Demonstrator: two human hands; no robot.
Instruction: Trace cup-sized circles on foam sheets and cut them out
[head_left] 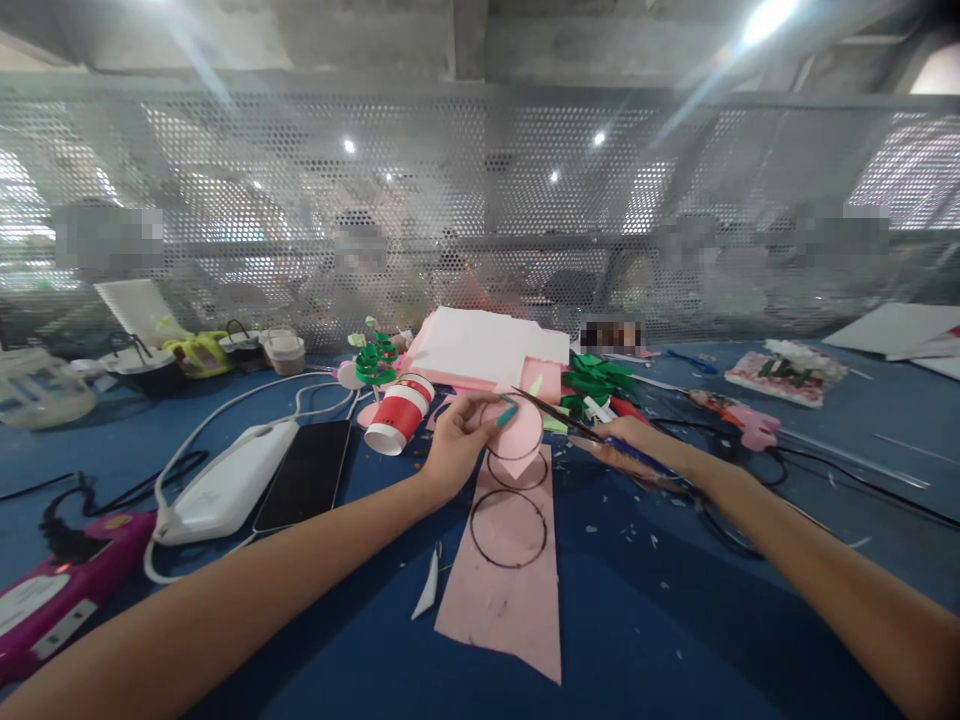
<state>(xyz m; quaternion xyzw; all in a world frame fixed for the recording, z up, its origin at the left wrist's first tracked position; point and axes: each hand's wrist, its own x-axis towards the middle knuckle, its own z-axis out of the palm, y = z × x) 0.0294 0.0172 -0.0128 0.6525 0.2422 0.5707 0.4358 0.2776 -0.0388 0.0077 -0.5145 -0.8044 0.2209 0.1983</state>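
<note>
My left hand (456,445) pinches a partly rounded pink paper piece (523,432), its lower end coming to a point. In my right hand (637,450) is a pair of scissors (553,410) with dark blades and blue-purple handles. The blades reach left to the upper edge of the pink piece; whether they touch it I cannot tell. Below, a pink paper strip (499,605) with black drawn circles lies flat on the blue table (622,620). The pink piece hides part of the upper circle.
Left of my hands are a red and white paper cup (400,415), a black phone (306,475), a white power bank (229,485) and a purple power strip (97,580). White sheets (480,345) and green paper pieces (600,378) lie behind. A pink glue gun (754,425) sits right.
</note>
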